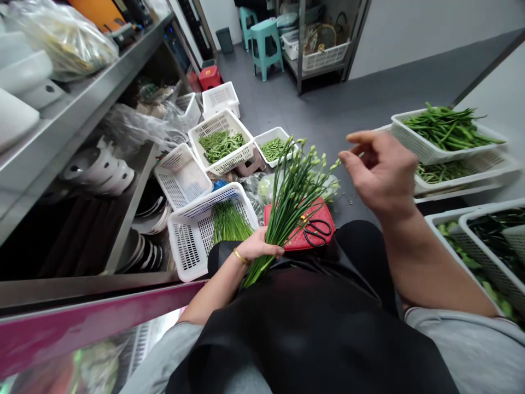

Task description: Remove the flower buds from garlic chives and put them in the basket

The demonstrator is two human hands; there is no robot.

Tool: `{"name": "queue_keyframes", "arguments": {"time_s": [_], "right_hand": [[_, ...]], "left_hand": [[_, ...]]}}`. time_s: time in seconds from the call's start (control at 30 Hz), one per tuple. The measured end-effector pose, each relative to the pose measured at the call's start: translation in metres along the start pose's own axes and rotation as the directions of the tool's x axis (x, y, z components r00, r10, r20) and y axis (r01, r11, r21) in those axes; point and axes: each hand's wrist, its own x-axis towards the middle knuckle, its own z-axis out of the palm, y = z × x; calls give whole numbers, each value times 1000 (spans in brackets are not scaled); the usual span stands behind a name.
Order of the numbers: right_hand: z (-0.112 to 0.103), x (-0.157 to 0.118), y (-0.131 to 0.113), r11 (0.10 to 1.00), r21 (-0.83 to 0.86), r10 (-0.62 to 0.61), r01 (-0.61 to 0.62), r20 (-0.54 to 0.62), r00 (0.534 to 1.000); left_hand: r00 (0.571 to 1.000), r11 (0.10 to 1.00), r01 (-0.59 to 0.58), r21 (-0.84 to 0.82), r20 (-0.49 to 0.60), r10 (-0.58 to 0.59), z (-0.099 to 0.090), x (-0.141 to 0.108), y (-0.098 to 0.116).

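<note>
My left hand (262, 244) is wrapped round a bunch of flowering chives (289, 202), long green stems topped with pale buds. The bunch tilts up and away from my lap, its cut ends below the hand. My right hand (379, 169) hangs in the air to the right of the buds. Its fingers are loosely curled, thumb and forefinger apart, with nothing visible between them. Behind the bunch, a red stool (301, 241) carries black-handled scissors (318, 232). More green stems (229, 221) lie in a white basket (188, 246) to the left.
White baskets of cut green beans (223, 145) stand ahead on the floor, with an empty basket (182, 172) beside them. Stacked baskets on the right hold long green peppers (447, 128). A metal shelf (82, 126) runs along the left. Turquoise stools (266, 46) stand farther back.
</note>
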Motion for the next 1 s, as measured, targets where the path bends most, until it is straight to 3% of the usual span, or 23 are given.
{"name": "queue_keyframes", "arguments": {"time_s": [0.07, 0.17, 0.27, 0.4, 0.47, 0.6, 0.73, 0.8, 0.9, 1.0], "right_hand": [[2, -12, -13, 999, -1, -46, 46, 118, 992], [23, -28, -21, 999, -14, -42, 51, 403, 914], [41, -34, -15, 999, 9, 23, -32, 484, 875], [37, -20, 0, 966, 217, 47, -138, 381, 923], [31, -6, 8, 962, 227, 80, -150, 291, 953], [23, 16, 16, 992, 83, 74, -95, 232, 970], [15, 6, 1, 982, -181, -27, 57, 161, 987], [13, -9, -12, 951, -240, -130, 195, 264, 956], [19, -30, -24, 890, -261, -189, 374, 535, 823], [31, -38, -21, 864, -267, -180, 426, 626, 759]], "left_hand": [[1000, 1000, -8, 11, -21, 8, 0, 2, -1], [999, 999, -19, 26, -30, 20, 2, 4, -1], [1000, 1000, -18, 25, -24, 18, 2, 4, -2], [1000, 1000, -11, -10, -9, 10, 0, 1, -4], [1000, 999, -7, -41, 5, 7, -1, -1, -5], [1000, 996, 5, -84, 20, -3, -1, -2, -5], [1000, 999, 7, -52, 23, -6, -1, 0, -5], [1000, 1000, 3, -30, 22, -3, 0, 0, -4], [1000, 999, 3, -36, 11, -3, 0, 0, -3], [1000, 998, 12, -55, 13, -11, 1, 0, -3]]}}
